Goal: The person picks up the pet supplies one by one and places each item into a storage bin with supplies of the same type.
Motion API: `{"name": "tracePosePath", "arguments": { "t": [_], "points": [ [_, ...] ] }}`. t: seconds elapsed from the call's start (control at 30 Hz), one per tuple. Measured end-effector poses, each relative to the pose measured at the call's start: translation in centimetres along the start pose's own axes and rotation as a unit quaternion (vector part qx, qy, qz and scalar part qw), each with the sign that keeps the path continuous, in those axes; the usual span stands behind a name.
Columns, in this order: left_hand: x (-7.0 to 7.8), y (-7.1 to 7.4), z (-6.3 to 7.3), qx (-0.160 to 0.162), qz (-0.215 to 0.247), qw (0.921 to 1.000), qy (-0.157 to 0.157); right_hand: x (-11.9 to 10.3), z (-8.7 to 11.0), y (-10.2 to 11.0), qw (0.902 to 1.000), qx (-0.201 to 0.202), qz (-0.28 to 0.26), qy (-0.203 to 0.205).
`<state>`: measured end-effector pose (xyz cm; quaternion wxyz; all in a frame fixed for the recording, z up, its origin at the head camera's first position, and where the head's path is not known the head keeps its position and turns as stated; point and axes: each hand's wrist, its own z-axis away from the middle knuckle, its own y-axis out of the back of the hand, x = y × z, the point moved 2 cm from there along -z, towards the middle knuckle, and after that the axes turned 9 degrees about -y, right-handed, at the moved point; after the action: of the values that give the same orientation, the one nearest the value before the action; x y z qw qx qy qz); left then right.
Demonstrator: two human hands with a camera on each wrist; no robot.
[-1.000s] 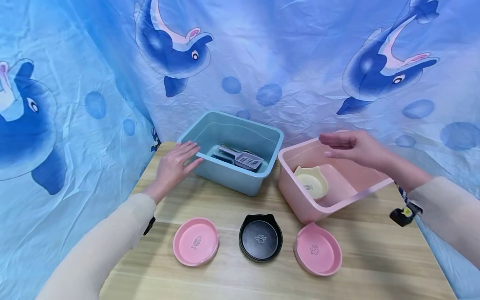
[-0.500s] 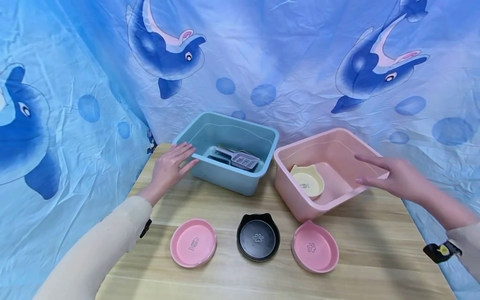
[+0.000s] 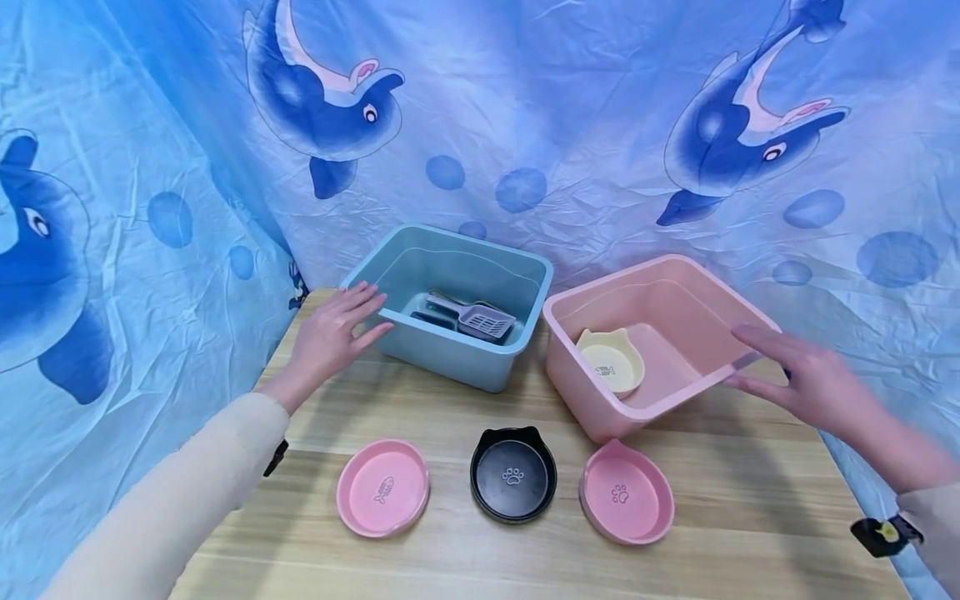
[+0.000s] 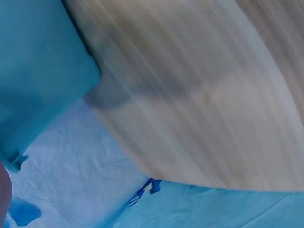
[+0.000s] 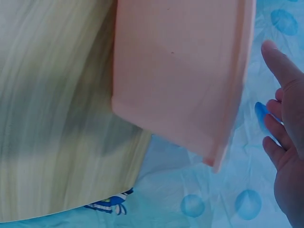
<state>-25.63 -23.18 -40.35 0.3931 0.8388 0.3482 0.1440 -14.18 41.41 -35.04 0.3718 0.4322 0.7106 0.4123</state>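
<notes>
My left hand (image 3: 330, 329) is at the near left corner of a blue bin (image 3: 450, 354), its straight fingers overlapping the rim in the head view. Inside that bin lie a lilac litter scoop (image 3: 480, 318) and darker items partly hidden under it. Beside the right corner of a pink bin (image 3: 588, 387) is my right hand (image 3: 813, 379), thumb and fingers spread apart. The right wrist view shows a gap between this hand and the pink bin (image 5: 180, 80). A cream cat-eared pet bowl (image 3: 615, 362) leans inside the pink bin at its left. Both hands hold nothing.
Along the front of the wooden table (image 3: 450, 567) stand a pink bowl with a fish mark (image 3: 384, 487), a black cat-eared bowl (image 3: 513, 479) and a pink bowl with a paw mark (image 3: 628, 493). A blue dolphin-print curtain (image 3: 480, 108) hangs behind.
My right hand has come down from above the pink bin to outside its right corner, and its fingers have spread. The left hand keeps its place at the blue bin. The head view has shifted slightly.
</notes>
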Motion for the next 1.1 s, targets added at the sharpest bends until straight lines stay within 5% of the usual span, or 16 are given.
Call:
{"name": "tracePosePath", "arguments": {
  "t": [0.27, 0.6, 0.8, 1.1],
  "points": [
    [0.4, 3.0, -1.3, -0.019, 0.005, 0.9998, 0.0, 1.4, 1.4, -1.6, 0.9986, 0.048, -0.018, 0.014],
    [0.5, 5.8, -1.6, -0.088, 0.029, 0.9947, 0.045, 2.8, 2.2, -3.2, 0.9949, 0.088, -0.029, 0.039],
    [0.3, 6.4, -1.3, -0.126, 0.026, 0.989, 0.072, 3.1, 2.4, -3.7, 0.9957, 0.082, -0.032, 0.03],
    [0.4, 5.6, -1.4, -0.137, 0.017, 0.9889, 0.055, 2.1, 3.0, -3.4, 0.9967, 0.071, -0.038, 0.01]
  ]
}}
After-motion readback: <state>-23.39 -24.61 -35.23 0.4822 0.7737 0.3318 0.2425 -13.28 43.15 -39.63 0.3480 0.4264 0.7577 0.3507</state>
